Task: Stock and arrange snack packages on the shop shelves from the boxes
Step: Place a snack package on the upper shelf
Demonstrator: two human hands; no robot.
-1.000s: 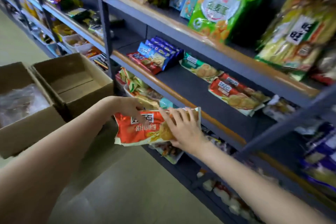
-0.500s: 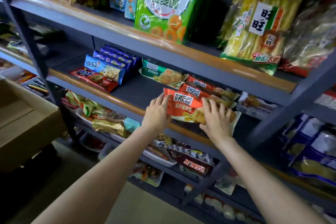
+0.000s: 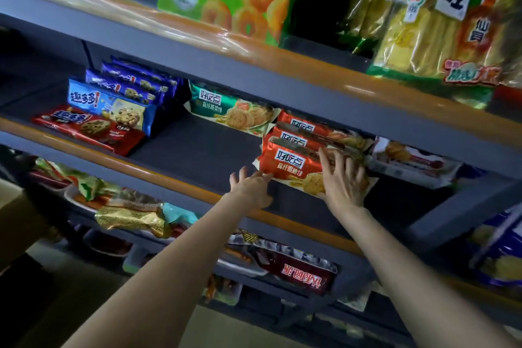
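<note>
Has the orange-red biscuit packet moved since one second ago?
Yes. The orange-red biscuit packet went from below the shelf edge up onto the shelf, under the right hand.

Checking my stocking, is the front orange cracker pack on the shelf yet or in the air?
On the shelf. The front orange cracker pack lies on the grey shelf, overlapping two matching packs behind; the right hand presses it, fingers straight.

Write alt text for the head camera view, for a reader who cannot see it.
A person's right hand presses flat on an orange biscuit packet at the front of a row of like packets on a grey shop shelf, while the left hand touches the packet's left edge with fingers spread. Blue and red cookie packs lie further left; larger snack bags stand on the shelf above.
</note>
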